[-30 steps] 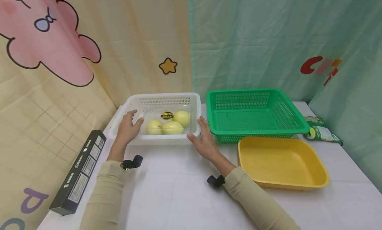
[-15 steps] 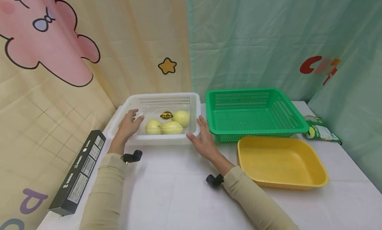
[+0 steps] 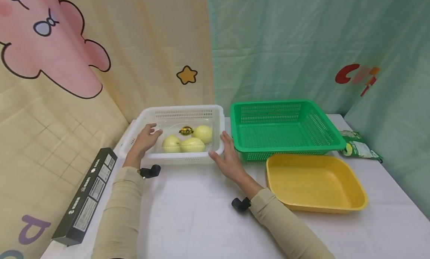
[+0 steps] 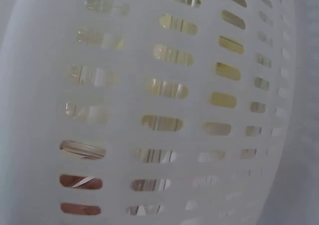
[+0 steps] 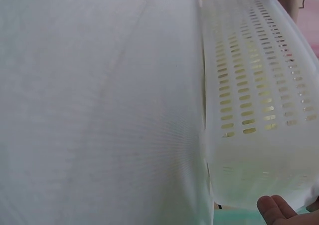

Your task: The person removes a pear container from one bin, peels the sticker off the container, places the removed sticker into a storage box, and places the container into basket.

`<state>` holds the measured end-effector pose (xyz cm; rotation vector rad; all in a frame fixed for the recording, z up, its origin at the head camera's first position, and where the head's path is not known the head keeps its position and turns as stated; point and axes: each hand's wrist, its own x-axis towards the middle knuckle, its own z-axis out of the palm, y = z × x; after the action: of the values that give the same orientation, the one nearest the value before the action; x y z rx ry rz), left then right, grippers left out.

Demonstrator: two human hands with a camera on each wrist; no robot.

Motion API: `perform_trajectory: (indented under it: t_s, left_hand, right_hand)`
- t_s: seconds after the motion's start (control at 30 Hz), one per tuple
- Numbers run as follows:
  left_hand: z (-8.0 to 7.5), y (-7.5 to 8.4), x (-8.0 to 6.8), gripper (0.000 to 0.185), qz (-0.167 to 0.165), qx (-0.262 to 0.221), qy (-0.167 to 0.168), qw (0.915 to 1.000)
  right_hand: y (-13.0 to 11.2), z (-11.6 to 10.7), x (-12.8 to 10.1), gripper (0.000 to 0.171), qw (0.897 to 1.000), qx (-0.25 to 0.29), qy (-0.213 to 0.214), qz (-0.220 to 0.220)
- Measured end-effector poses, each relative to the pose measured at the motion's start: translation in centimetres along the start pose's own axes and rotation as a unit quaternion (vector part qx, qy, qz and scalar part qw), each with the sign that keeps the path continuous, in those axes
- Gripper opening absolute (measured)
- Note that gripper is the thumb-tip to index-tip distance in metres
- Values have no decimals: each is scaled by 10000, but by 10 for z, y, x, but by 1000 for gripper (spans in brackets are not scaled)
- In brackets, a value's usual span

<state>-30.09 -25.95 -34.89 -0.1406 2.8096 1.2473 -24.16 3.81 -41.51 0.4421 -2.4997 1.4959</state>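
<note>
Holding the white basket [image 3: 188, 111] between left hand [image 3: 144, 141] and right hand [image 3: 228, 158].

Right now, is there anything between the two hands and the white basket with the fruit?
No. The left hand and right hand already touch opposite ends of the white basket; nothing visible lies between.

No wording can be read with certainty; the round black-and-yellow sticker [image 3: 186, 130] on the clear plastic fruit pack, the white label panels on the long black cardboard box [image 3: 86, 199] and the red and orange letters on the green backdrop cloth [image 3: 357, 77] are all too small or cut off to make out.
</note>
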Motion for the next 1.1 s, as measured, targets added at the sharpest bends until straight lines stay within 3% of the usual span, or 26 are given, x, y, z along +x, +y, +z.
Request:
perform_trajectory:
  t_s: [0.33, 0.53, 0.83, 1.1]
  left_hand:
    - [-1, 0, 5, 70, -252, -333, -602, 9973]
    - [-1, -2, 7, 74, -390, -442, -956, 9937]
    - [-1, -1, 6, 79, -339, -499, -1143, 9916]
    - [-3, -3, 8, 81, -159, -930, -1243, 9877]
  right_hand:
    - [3, 1, 0, 74, 9997, -96, 74, -203]
    - [3, 1, -1, 74, 9999, -90, 34, -112]
    - [3, 1, -1, 75, 9999, -74, 16, -115]
    - [3, 1, -1, 75, 9998, -119, 40, -163]
